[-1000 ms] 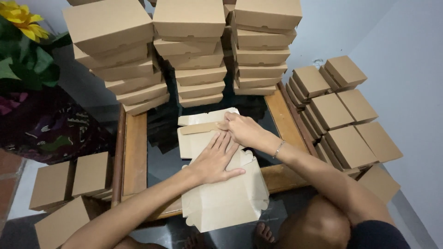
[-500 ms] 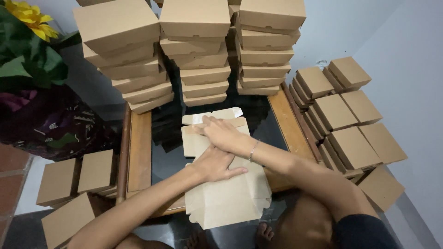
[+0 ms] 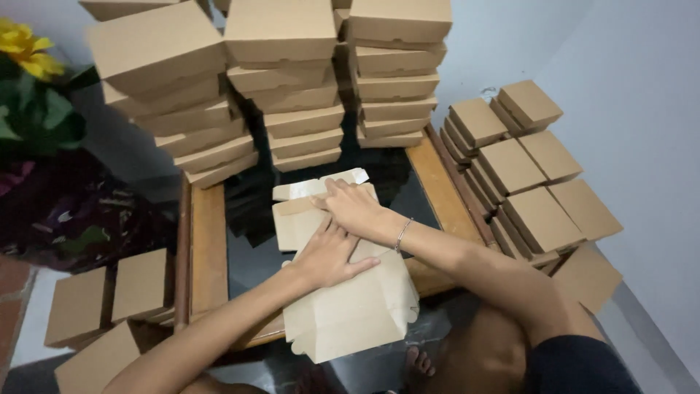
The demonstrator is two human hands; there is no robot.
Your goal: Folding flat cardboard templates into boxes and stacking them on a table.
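Note:
A flat, unfolded brown cardboard box blank [image 3: 350,306] lies on a dark glass-topped table [image 3: 248,248] with a wooden frame. My left hand [image 3: 329,255] presses palm-down on the middle of the blank, fingers spread. My right hand [image 3: 357,208], a thin bracelet on its wrist, crosses over the left and pushes down on a folded flap near the blank's far end. A lighter flap [image 3: 321,186] sticks out beyond my fingers.
Three tall stacks of closed brown boxes [image 3: 292,80] stand at the table's far edge. More boxes [image 3: 525,168] lie in rows on the floor at the right, and a few [image 3: 109,299] at the left. A yellow flower [image 3: 25,51] stands at the far left.
My right hand has slid left along the far flap, pressing it flatter. My left hand has stayed on the blank. The view has shifted a little.

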